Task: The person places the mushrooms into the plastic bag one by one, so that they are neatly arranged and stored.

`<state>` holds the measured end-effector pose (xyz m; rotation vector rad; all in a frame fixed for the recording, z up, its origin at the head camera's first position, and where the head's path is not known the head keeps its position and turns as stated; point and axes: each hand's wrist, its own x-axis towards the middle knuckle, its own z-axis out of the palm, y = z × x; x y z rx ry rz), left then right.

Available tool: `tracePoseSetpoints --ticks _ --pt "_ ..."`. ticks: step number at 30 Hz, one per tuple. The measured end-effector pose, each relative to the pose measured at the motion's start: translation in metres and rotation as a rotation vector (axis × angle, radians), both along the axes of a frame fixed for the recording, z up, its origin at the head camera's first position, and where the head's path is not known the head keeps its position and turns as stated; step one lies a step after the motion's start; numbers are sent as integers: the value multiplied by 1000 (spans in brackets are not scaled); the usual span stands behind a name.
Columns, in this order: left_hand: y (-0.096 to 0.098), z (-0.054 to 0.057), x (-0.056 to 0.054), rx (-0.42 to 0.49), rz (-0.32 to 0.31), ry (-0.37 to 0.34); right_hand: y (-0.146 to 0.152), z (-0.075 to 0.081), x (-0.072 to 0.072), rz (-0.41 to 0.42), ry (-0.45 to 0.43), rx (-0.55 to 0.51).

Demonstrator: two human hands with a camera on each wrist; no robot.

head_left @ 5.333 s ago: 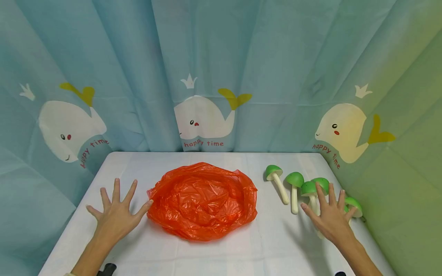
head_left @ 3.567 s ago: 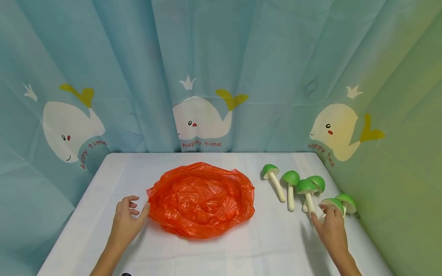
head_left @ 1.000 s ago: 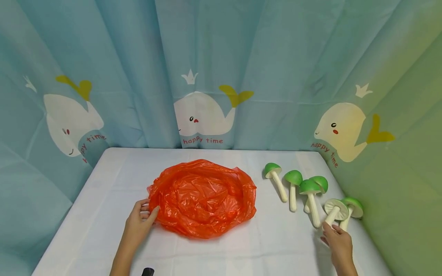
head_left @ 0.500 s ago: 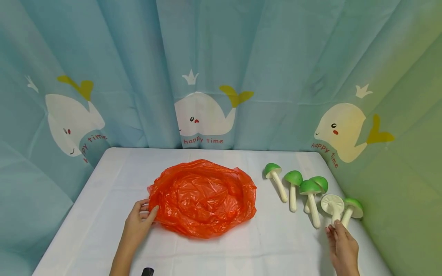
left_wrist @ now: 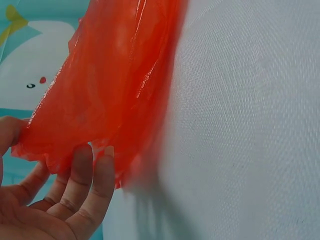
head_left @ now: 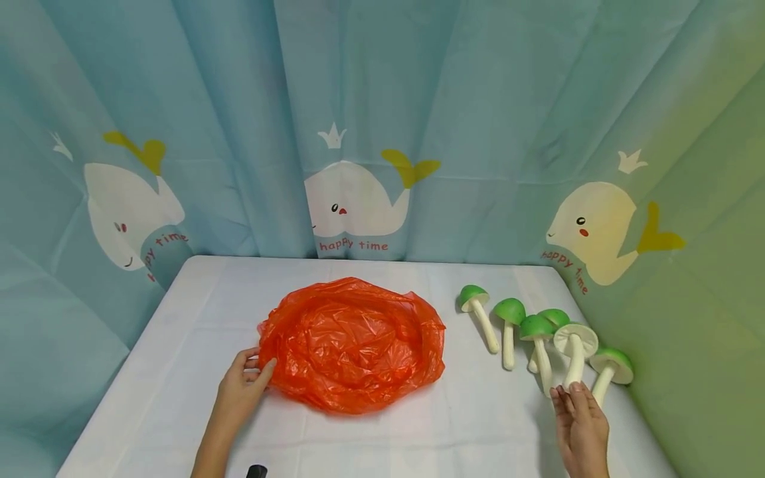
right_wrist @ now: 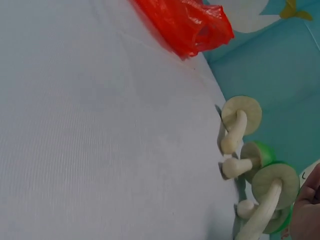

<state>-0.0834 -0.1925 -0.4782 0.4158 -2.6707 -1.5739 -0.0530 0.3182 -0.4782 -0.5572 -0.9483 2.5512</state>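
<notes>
A crumpled red plastic bag (head_left: 352,345) sits on the table with its mouth spread upward. My left hand (head_left: 239,392) holds the bag's left rim, thumb on one side and fingers on the other; the left wrist view shows the thin film (left_wrist: 100,100) between them. My right hand (head_left: 581,425) pinches the stem of a toy mushroom (head_left: 576,342), its pale underside facing me. Beside it on the right leans another green-capped mushroom (head_left: 611,366). In the right wrist view only part of the right hand (right_wrist: 306,215) shows, and the held mushroom is out of sight.
Several more green-capped mushrooms (head_left: 510,312) with white stems lie to the right of the bag. The white table (head_left: 358,448) meets a blue curtain (head_left: 490,133) with whale prints behind. A black object (head_left: 257,471) pokes in at the bottom edge.
My right hand has gone from reaching over the mushrooms to gripping one by the stem, turning and raising it. The left hand, spread wide at first, has moved in to the bag's rim.
</notes>
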Motion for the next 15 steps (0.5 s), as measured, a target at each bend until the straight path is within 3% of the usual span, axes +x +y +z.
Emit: tracePoseSetpoints --ticks 2,5,9,15 --pt "0 0 1 -3 -3 -5 -4 0 0 17 35 15" --pt "-1 0 2 -14 -5 -17 -8 0 0 127 94 72" --pt "-4 -1 3 -19 -15 -35 -13 0 0 270 100 186" --pt "-5 -2 3 -9 -13 -23 -33 -1 -6 412 153 318"
